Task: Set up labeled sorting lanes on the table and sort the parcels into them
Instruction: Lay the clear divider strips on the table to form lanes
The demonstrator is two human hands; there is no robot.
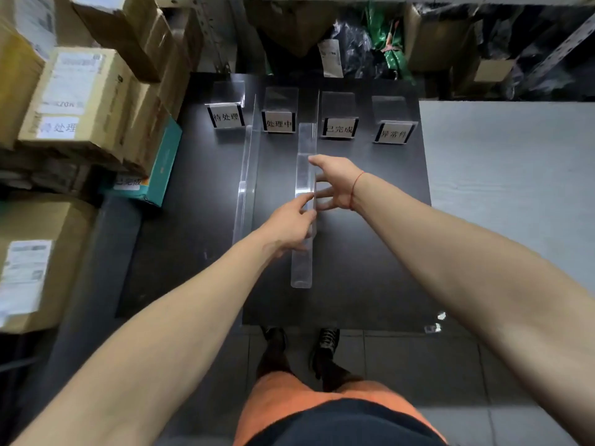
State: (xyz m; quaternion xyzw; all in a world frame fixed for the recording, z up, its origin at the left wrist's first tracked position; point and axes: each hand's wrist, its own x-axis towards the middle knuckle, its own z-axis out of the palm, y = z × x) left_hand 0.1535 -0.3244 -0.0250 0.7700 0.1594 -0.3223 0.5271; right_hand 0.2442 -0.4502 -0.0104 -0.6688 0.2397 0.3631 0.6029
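Note:
A black table [370, 252] carries several clear sign stands with Chinese labels along its far edge: the first [226, 116], the second [278, 123], the third [339, 128] and the fourth [393, 133]. One clear acrylic divider [246, 175] stands between the first two lanes. A second clear divider [304, 146] lies along the table between the second and third labels. My left hand [289, 226] grips it near its middle from the left. My right hand [335, 181] holds its right side, thumb on top and fingers curled round the edge.
Cardboard parcels [74, 101] with white labels are stacked at the left, with a teal box [161, 169] beside the table and another carton [35, 262] lower left. Boxes and dark bags fill the shelving behind. A grey surface [508, 188] adjoins the table on the right.

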